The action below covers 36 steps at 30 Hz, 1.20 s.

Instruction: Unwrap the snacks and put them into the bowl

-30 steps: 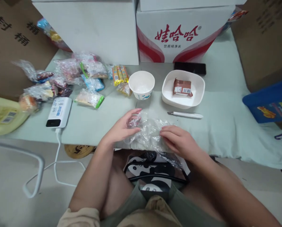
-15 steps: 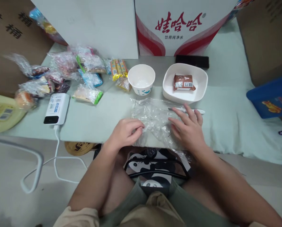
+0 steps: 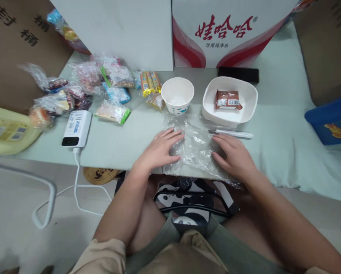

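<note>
The left hand and right hand are spread, fingers parted, over opposite sides of the crumpled clear film; it lies on the table; smoothing likely wants light outward strokes, clear of the knife.

On the worktop, a plastic sheet lies at the near edge; beyond it, a cup stands left of a bowl with a packet in it. A craft knife lies on the bowl's near side.
</note>
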Each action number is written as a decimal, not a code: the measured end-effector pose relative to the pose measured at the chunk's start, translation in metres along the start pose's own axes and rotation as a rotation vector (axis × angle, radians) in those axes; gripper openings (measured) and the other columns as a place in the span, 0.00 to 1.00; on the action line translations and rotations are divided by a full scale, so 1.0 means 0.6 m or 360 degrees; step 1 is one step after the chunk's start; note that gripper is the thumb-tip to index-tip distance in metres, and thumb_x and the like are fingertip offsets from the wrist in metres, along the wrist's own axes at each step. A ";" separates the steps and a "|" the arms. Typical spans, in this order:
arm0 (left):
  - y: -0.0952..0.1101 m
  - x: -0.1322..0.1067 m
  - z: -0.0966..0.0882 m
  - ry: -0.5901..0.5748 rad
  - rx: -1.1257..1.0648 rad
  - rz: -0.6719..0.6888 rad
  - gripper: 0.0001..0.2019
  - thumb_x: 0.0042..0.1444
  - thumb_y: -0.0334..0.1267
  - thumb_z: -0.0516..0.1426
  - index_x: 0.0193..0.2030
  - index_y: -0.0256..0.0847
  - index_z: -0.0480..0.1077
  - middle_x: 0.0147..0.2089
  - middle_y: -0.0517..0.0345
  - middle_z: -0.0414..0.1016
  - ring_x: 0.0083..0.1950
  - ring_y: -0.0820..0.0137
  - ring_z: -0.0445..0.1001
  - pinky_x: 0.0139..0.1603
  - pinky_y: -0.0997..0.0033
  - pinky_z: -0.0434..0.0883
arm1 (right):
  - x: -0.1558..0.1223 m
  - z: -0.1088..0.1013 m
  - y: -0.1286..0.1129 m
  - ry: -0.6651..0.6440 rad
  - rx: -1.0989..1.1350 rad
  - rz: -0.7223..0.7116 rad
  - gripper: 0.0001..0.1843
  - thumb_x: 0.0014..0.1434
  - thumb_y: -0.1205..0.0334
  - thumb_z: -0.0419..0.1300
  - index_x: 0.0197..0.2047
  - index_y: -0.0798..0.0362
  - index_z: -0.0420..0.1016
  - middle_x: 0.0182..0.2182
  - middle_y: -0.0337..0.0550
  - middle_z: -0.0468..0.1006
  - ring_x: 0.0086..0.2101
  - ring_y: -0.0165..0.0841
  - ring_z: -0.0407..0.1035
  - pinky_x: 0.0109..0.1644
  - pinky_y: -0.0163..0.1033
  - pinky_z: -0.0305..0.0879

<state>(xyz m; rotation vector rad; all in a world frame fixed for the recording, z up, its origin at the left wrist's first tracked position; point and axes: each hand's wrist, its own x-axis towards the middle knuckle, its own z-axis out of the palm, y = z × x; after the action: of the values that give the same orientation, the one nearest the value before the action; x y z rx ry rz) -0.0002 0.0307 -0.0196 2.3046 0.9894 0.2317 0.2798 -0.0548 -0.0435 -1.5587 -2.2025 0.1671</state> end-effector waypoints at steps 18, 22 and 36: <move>-0.001 -0.038 -0.041 0.0600 -0.1623 -0.0767 0.14 0.48 0.44 0.66 0.35 0.40 0.70 0.25 0.62 0.74 0.25 0.73 0.72 0.28 0.74 0.69 | -0.008 -0.053 -0.007 0.0004 0.1437 0.0826 0.15 0.55 0.49 0.67 0.36 0.48 0.69 0.29 0.40 0.79 0.32 0.35 0.75 0.36 0.41 0.70; -0.007 -0.025 -0.051 0.0212 -0.1735 -0.0793 0.21 0.40 0.40 0.70 0.41 0.39 0.70 0.27 0.62 0.75 0.29 0.73 0.75 0.31 0.76 0.70 | 0.003 -0.047 0.000 0.0244 0.1751 0.1101 0.13 0.59 0.50 0.63 0.34 0.46 0.65 0.28 0.35 0.72 0.24 0.30 0.70 0.27 0.37 0.67; 0.004 -0.006 -0.022 0.0241 -0.1525 -0.0702 0.16 0.56 0.38 0.60 0.50 0.44 0.64 0.33 0.65 0.75 0.15 0.84 0.58 0.14 0.82 0.56 | -0.012 -0.098 0.054 0.0345 0.1543 0.0923 0.11 0.55 0.50 0.66 0.37 0.47 0.77 0.38 0.42 0.80 0.42 0.39 0.75 0.48 0.47 0.72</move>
<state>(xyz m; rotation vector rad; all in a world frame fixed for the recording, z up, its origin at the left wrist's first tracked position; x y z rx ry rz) -0.0063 0.0329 -0.0073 1.1919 1.1057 0.5550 0.3340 -0.0584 -0.0037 -1.4403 -1.1173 1.0062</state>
